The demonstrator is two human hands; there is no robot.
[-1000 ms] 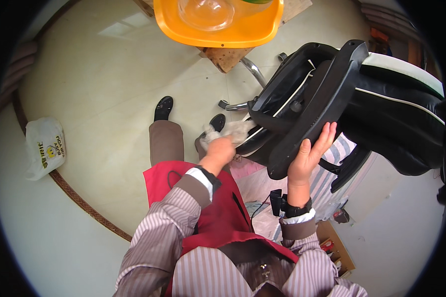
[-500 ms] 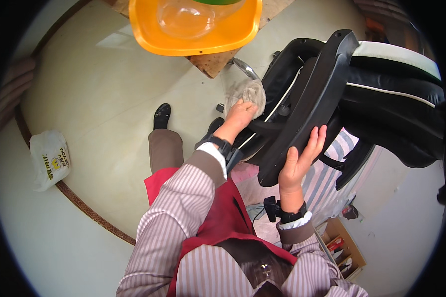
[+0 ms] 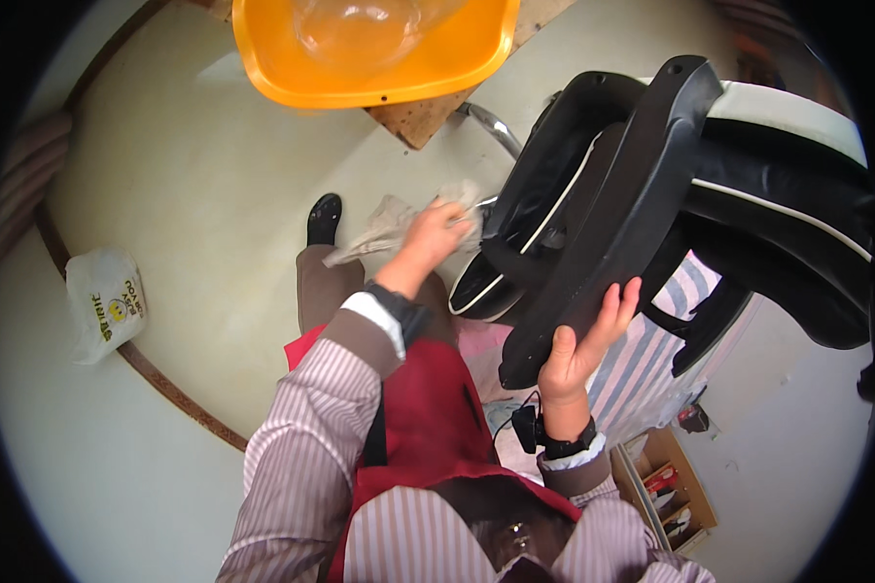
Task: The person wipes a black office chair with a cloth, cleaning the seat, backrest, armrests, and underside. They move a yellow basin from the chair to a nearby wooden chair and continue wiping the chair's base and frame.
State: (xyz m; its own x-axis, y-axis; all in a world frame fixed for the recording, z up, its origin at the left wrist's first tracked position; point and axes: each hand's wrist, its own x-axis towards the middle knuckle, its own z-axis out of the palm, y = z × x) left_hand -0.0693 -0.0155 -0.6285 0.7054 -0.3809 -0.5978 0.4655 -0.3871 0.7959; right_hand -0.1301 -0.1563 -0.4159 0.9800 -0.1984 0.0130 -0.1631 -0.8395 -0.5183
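Note:
A beige cloth [image 3: 384, 225] is gripped in my left hand [image 3: 428, 243], its loose end trailing to the left. That hand is beside the black padded office chair [image 3: 783, 214], a short gap from its left edge. My right hand [image 3: 581, 348] lies against the near end of the chair's long black armrest [image 3: 617, 219], with its fingers stretched out and the thumb up. White piping runs along the chair's black cushions. The chair looks tilted or turned on its side; its underside is hidden.
An orange basin [image 3: 369, 85] with a clear bowl inside stands on a wooden board [image 3: 413, 121] ahead. White plastic bag [image 3: 107, 303] at the far left on the floor. Pink and blue striped fabric [image 3: 642, 335] lies under the chair, and an open wooden drawer [image 3: 673, 486] is at the lower right.
My left hand has pulled the cloth away from the chair, leftward and slightly down, and the cloth has spread out. My right hand stays against the armrest.

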